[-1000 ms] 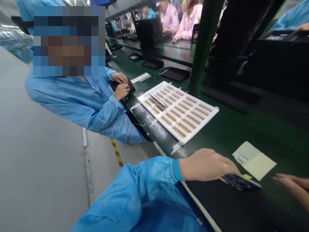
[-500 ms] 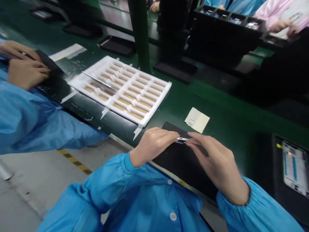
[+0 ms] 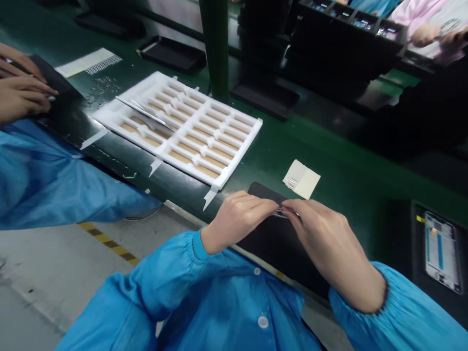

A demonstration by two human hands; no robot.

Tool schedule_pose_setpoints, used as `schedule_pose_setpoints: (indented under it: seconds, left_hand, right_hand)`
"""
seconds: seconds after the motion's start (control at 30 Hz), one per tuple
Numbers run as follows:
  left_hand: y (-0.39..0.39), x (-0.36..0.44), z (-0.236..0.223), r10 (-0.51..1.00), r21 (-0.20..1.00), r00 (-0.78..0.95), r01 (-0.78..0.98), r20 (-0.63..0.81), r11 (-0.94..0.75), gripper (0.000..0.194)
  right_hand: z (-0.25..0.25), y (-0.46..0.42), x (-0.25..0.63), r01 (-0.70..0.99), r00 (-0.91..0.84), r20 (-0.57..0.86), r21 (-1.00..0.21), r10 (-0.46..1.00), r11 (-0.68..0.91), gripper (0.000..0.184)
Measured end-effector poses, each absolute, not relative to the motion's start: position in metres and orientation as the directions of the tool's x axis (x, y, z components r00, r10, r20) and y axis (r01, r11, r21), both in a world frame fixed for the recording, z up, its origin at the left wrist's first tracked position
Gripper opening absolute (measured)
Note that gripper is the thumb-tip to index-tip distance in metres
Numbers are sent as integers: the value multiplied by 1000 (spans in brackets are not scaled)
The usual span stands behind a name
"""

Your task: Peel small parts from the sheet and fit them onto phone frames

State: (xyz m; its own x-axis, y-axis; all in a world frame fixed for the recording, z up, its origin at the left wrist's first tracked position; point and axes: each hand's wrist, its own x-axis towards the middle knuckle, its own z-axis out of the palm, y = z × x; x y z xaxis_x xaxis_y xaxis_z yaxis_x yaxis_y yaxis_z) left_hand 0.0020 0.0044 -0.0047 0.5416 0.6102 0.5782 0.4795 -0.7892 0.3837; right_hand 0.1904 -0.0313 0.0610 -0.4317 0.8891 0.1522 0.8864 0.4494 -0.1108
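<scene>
My left hand (image 3: 243, 217) is closed, its fingertips pinching one end of a phone frame (image 3: 280, 213) seen nearly edge-on. From the other side my right hand (image 3: 320, 229) grips the same frame between thumb and fingers, and the fingertips of both hands almost meet. Most of the frame is hidden behind the fingers. Below it lies a black mat (image 3: 281, 248) along the bench edge. Just beyond the hands is a cream paper sheet (image 3: 307, 183) with a few thin silvery strips on it.
A white foam tray (image 3: 234, 168) with slots is taped down to the left; tweezers (image 3: 146, 114) rest across it. At right another phone frame (image 3: 442, 253) lies on a black tray. A co-worker's hands (image 3: 22, 90) are at far left. A green post (image 3: 215, 53) rises behind.
The view has swung right and down from the co-worker. My right hand has come in to grip the phone frame alongside my left, and the fingertips have since drawn closer together.
</scene>
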Motion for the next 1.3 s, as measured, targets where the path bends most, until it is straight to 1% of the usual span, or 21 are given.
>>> schedule_pose_setpoints:
  seconds: [0.07,0.13,0.23,0.43,0.6,0.77,0.8,0.87,0.93,1.0,1.03,1.1,1.2,1.3]
  left_hand:
    - [4,2,-4,606,376,543,482,581,-792,19]
    - [4,2,-4,600,366,545,483,586,-796,20]
    - [4,1,-7,581,346,546,478,603,-808,19]
    - [3,0,-9,554,343,531,448,641,-826,16]
    - [3,0,-11,543,340,526,436,655,-833,17]
    - [4,0,-14,496,285,521,433,695,-855,18]
    - [4,0,-15,485,270,526,433,698,-860,18]
    - [5,-1,-14,467,246,536,433,703,-867,17]
    - [6,-2,-14,455,236,536,428,711,-873,17]
    - [6,-2,-15,444,234,524,418,727,-878,17]
    - [6,-2,-15,441,236,521,414,731,-879,16]
    - [7,-2,-15,439,241,516,406,735,-882,16]
    - [7,-1,-15,449,255,520,403,726,-879,17]
    - [6,0,-15,455,265,522,398,721,-878,16]
  right_hand:
    - [64,-30,186,891,-435,143,-73,889,448,24]
    - [67,-29,182,890,-439,143,-63,887,451,26]
    - [68,-29,182,891,-435,143,-76,889,448,26]
    - [69,-30,185,910,-403,54,-77,913,407,25]
    - [72,-24,181,914,-397,31,-80,917,398,22]
    - [74,-18,182,910,-407,27,-76,913,408,23]
    - [74,-18,183,904,-416,43,-87,908,418,23]
    - [75,-21,186,880,-439,106,-151,892,451,21]
    - [72,-29,189,850,-419,236,-237,877,470,19]
    - [65,-40,193,841,-345,382,-279,857,463,23]
    - [59,-46,195,850,-308,435,-274,846,451,26]
    - [45,-56,197,872,-291,470,-228,833,433,31]
    - [25,-63,198,878,-360,454,-131,815,461,37]
    - [14,-60,198,856,-418,495,-65,761,513,40]
